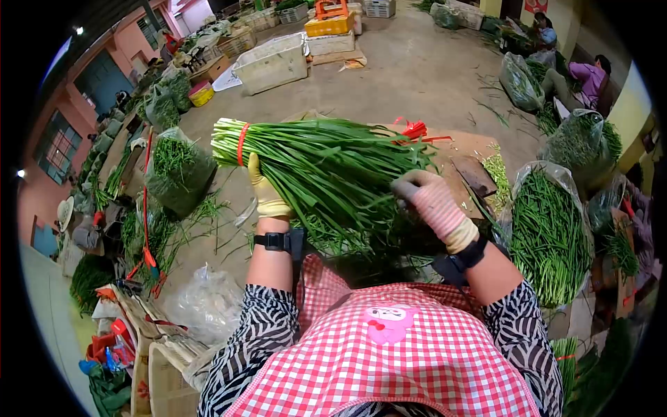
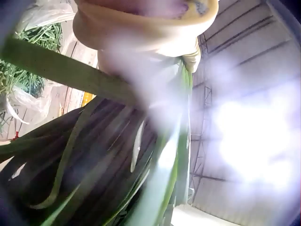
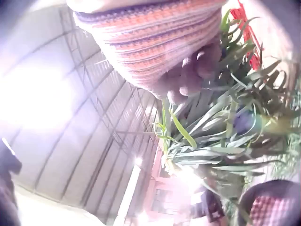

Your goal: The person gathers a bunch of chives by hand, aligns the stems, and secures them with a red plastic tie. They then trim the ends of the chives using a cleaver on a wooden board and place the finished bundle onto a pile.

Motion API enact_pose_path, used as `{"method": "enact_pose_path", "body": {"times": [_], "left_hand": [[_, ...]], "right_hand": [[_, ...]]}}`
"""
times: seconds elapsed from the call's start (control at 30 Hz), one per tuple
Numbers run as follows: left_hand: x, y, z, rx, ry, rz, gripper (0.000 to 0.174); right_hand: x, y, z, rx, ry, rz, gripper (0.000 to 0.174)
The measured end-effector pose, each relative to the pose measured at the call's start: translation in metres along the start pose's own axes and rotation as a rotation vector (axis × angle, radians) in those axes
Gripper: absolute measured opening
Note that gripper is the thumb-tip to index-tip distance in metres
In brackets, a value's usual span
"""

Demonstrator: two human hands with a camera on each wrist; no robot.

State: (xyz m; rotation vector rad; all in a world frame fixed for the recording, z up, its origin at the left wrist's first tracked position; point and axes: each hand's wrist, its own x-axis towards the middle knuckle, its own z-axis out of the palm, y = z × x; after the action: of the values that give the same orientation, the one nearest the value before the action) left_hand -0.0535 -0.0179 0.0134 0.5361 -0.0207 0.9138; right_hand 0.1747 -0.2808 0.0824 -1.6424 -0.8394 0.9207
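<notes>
A thick bundle of garlic chives (image 1: 326, 149) lies sideways in front of me, pale cut stems to the left and dark green leaves to the right. A red band (image 1: 242, 144) circles it near the stem end. My left hand (image 1: 265, 191), in a yellow glove, grips the bundle just beside the band; its thumb shows and the other fingers are hidden under the stems. At the leaf end is my right hand (image 1: 432, 201), in a striped pink glove with grey fingers. Its fingers (image 3: 188, 82) curl in at the leaf tips, pinching some loose blades.
Red ties (image 1: 413, 130) lie on a board (image 1: 455, 149) behind the leaves, beside a dark flat blade-like piece (image 1: 474, 175). To the right stands a plastic bag full of greens (image 1: 549, 236). Another filled bag (image 1: 177, 170) is at left. White crates (image 1: 271, 64) and seated people are farther off.
</notes>
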Motion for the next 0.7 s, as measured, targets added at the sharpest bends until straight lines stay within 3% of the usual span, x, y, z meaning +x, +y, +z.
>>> {"method": "enact_pose_path", "body": {"times": [0.07, 0.13, 0.2, 0.27, 0.33, 0.4, 0.53, 0.6, 0.7], "left_hand": [[-0.004, -0.002, 0.01, -0.007, -0.017, -0.042, 0.073], [-0.001, 0.001, 0.001, 0.014, -0.023, -0.027, 0.073], [-0.004, 0.003, 0.006, 0.028, -0.009, -0.053, 0.072], [-0.005, -0.002, 0.01, 0.05, -0.008, -0.04, 0.067], [-0.005, -0.01, 0.017, 0.134, 0.012, -0.043, 0.061], [-0.009, -0.022, 0.027, 0.235, 0.0, -0.042, 0.054], [-0.01, -0.054, 0.051, 0.458, -0.098, 0.0, 0.055], [-0.016, -0.068, 0.079, 0.559, -0.11, -0.018, 0.056], [-0.02, -0.086, 0.098, 0.835, -0.214, 0.002, 0.057]], "right_hand": [[-0.01, 0.013, -0.01, 0.26, 0.021, 0.034, 0.022], [-0.02, 0.028, -0.031, 0.058, -0.004, 0.028, 0.025], [-0.022, 0.066, -0.049, -0.442, -0.283, -0.249, 0.031], [-0.041, 0.071, -0.057, -1.019, -0.283, -0.504, 0.03], [-0.043, 0.048, -0.065, -0.756, -0.286, -0.198, 0.027], [-0.044, 0.016, -0.067, -0.638, -0.144, -0.025, 0.028], [-0.034, -0.017, -0.059, -0.434, 0.085, -0.516, 0.059], [-0.017, -0.022, -0.056, -0.349, 0.158, -0.547, 0.076], [-0.027, -0.04, -0.048, -0.282, 0.066, -0.48, 0.091]]}}
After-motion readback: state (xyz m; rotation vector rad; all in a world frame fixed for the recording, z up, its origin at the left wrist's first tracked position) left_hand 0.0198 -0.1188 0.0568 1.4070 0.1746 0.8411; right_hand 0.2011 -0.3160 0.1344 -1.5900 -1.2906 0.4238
